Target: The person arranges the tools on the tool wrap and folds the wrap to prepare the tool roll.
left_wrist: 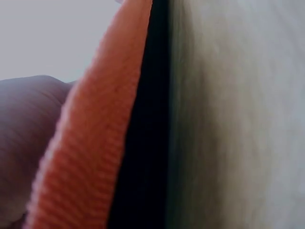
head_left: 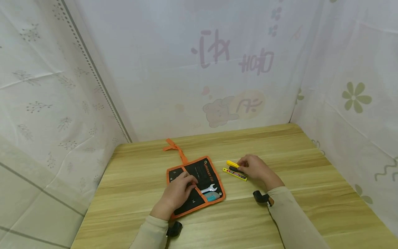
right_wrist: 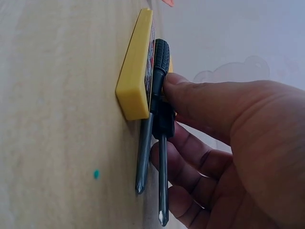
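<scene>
A black tool pouch [head_left: 199,171] with orange trim lies open on the table. My left hand [head_left: 178,190] is over its pocket, fingers and thumb curled at the pocket's orange edge; in the left wrist view the pouch's orange trim [left_wrist: 95,119] fills the foreground. A wrench [head_left: 209,188] and a teal-and-grey utility knife [head_left: 212,196] stick out of the pocket. To the pouch's right, my right hand [head_left: 255,167] pinches a yellow-handled screwdriver [head_left: 232,164]. Right beside it are a black-handled screwdriver [right_wrist: 161,57] and a flat yellow case [head_left: 234,174] with a printed label.
Orange tie straps [head_left: 175,148] extend from the pouch toward the back of the wooden table [head_left: 133,193]. Patterned cloth [head_left: 174,69] hangs behind the table and along both sides. Black wrist cameras [head_left: 261,197] stick out near both sleeves.
</scene>
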A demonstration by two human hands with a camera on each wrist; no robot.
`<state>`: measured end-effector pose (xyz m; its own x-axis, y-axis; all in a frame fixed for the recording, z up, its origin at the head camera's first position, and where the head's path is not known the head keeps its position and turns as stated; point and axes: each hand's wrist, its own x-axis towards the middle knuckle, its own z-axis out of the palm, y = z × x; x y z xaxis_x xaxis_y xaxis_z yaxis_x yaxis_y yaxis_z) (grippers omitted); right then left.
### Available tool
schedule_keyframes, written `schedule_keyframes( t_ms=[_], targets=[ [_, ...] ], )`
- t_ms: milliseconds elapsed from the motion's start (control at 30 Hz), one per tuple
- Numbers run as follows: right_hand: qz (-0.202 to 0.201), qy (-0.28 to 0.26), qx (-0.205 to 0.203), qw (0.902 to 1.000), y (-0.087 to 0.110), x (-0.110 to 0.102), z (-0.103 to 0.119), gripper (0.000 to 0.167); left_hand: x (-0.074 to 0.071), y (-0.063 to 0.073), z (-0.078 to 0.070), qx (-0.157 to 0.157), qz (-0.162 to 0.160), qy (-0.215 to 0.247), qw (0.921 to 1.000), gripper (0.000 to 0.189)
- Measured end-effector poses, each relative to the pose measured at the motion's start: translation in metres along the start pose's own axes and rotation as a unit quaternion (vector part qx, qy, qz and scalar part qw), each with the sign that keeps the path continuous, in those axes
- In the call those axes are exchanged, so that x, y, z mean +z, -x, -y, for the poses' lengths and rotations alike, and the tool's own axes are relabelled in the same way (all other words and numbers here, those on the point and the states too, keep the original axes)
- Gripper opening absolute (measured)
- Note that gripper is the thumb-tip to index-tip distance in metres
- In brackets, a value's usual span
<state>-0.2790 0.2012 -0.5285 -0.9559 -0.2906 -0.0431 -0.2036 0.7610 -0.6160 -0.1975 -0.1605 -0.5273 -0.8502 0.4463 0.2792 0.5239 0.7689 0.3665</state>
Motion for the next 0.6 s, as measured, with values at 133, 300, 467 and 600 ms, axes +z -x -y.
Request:
schedule_keyframes(
  t_ms=[133,300,467,600],
  targets=[
    [-0.001,0.004,0.002,1.0,-0.0003,0.0006,-0.0012,0.013,0.0002,-0.0002,0.0014,-0.008,0.009,-0.011,0.9999,0.01],
    [-0.001,0.004,0.01,0.9999,0.0004,0.0001,-0.0008,0.012,0.0014,0.0,0.0018,-0.018,0.027,-0.016,0.9993,0.011],
    [0.002,0.003,0.016,0.9999,0.0012,-0.0017,0.0012,0.012,0.0016,0.0003,0.0021,-0.017,0.021,-0.007,0.9996,0.01],
    [0.006,0.0,0.019,0.9998,0.0019,-0.0032,0.0025,0.009,0.0017,0.0003,0.0032,-0.022,0.013,-0.001,0.9997,0.01]
  ],
)
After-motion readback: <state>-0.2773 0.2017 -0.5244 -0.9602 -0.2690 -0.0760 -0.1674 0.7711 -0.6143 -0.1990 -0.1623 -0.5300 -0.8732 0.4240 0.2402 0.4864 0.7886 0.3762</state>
